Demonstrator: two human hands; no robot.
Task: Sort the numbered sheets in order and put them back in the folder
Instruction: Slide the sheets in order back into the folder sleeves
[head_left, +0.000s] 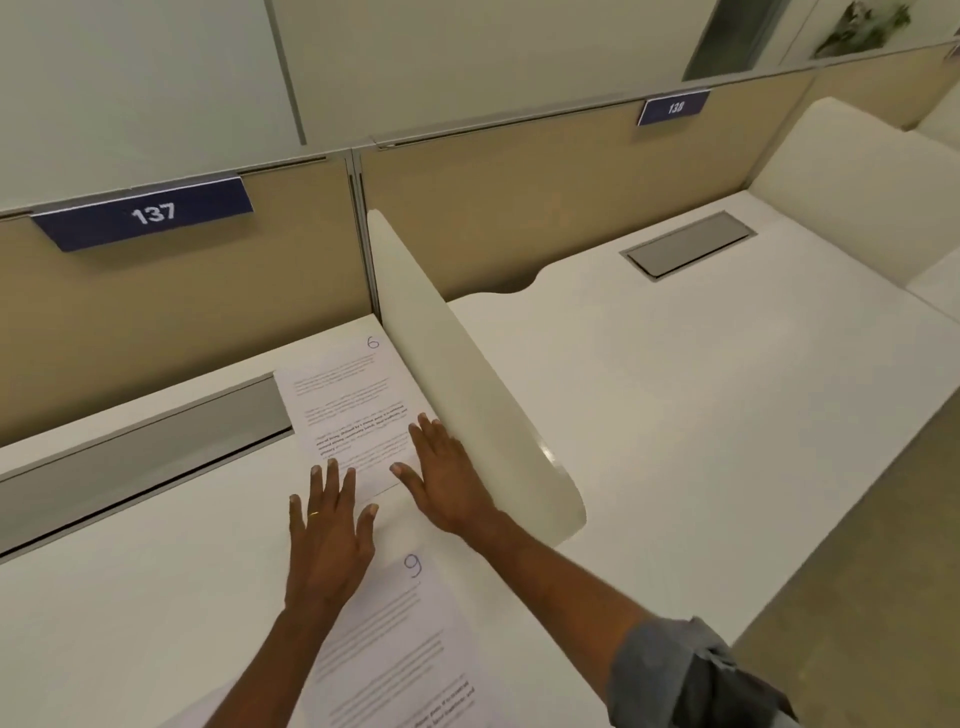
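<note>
The head-worn camera looks forward and down, close over the desk (130, 597).

Matt paper sheet 6 (348, 410) on smooth white desk (130, 597), glossy divider (467, 395).

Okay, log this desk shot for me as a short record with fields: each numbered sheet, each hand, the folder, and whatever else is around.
sheet 6: flat on the desk, far side, its right edge along the white divider
sheet 9: flat, nearer the person, partly under the left forearm
left hand: open, fingers straight, tips at sheet 6's near edge
right hand: open, flat on sheet 6's near right part, beside the divider
folder: not in view
other sheets: none visible
wall signs: sign 137, sign 138
</note>
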